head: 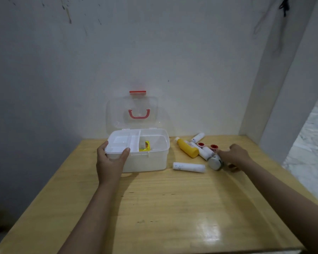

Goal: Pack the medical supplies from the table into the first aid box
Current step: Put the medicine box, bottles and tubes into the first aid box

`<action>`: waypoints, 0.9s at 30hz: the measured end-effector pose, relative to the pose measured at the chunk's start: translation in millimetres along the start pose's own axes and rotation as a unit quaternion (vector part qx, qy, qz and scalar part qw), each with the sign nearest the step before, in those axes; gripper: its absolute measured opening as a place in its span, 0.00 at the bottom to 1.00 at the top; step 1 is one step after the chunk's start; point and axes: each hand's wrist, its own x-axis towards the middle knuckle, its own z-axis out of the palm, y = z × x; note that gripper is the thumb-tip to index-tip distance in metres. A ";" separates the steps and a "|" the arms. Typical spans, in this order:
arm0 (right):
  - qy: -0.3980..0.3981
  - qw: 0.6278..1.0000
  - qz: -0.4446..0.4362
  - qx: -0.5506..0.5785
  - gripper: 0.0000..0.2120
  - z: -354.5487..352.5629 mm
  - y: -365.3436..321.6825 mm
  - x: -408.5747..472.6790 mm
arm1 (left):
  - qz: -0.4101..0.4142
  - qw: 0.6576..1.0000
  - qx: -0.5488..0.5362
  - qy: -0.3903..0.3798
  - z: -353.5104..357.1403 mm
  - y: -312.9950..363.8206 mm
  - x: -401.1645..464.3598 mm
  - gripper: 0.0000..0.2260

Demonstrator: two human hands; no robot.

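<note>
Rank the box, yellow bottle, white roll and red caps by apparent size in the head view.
1. Box, by far the largest.
2. Yellow bottle and white roll: similar length, and the roll lies nearer the camera, so no ranking.
3. Red caps, smallest; the two look alike.

First aid box (145, 158) on table (173, 208), far left, lid (132, 112) upright behind. Packet (145, 146) inside, right compartment. Right of box: bottles (187, 147); roll (189, 167) before them.
</note>
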 end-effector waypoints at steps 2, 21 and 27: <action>-0.016 0.997 0.018 0.070 0.31 3.1 2.4 0.9 | 0.000 1.000 0.000 -0.001 -0.5 0.6 -0.4 0.33; -0.002 0.956 -0.177 0.233 0.30 -17.2 -31.8 -39.5 | -0.005 1.000 0.007 -0.015 -2.5 -1.5 1.3 0.34; -0.004 0.914 -0.297 0.275 0.30 4.6 -97.7 -68.4 | -0.007 1.000 0.004 -0.017 -3.5 2.2 0.1 0.33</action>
